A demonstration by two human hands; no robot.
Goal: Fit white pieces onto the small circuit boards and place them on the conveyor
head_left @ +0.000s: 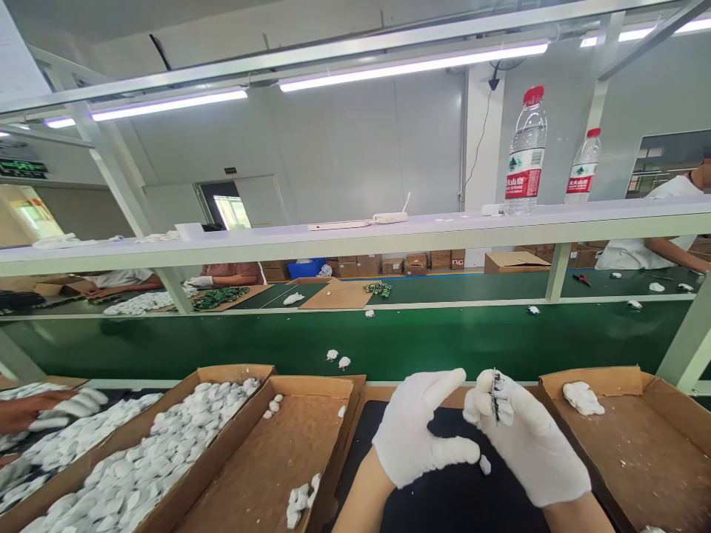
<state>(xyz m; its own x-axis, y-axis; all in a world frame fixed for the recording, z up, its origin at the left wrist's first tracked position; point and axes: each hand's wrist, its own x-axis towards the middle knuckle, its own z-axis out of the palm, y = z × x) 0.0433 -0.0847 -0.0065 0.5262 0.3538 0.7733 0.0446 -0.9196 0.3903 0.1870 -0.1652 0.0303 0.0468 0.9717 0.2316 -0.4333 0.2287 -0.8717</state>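
Note:
My right hand (527, 440), in a white glove, pinches a small thin piece with dark edges (495, 396), seen almost edge-on; its exact kind does not show. Facing it is my left hand (416, 426), also gloved, its thumb and fingers spread apart with nothing between them. Below the hands a black mat (411, 496) covers the work surface. A small white piece (485, 465) shows between the left fingertips and the right hand, over the mat.
At left, one cardboard tray (264, 370) is heaped with white pieces; another (238, 474) holds a few. The right tray (655, 451) contains a crumpled white glove (582, 398). A green conveyor belt (444, 340) carries small white parts. Bottles (525, 159) stand on the shelf. A co-worker's gloved hand (67, 407) is at left.

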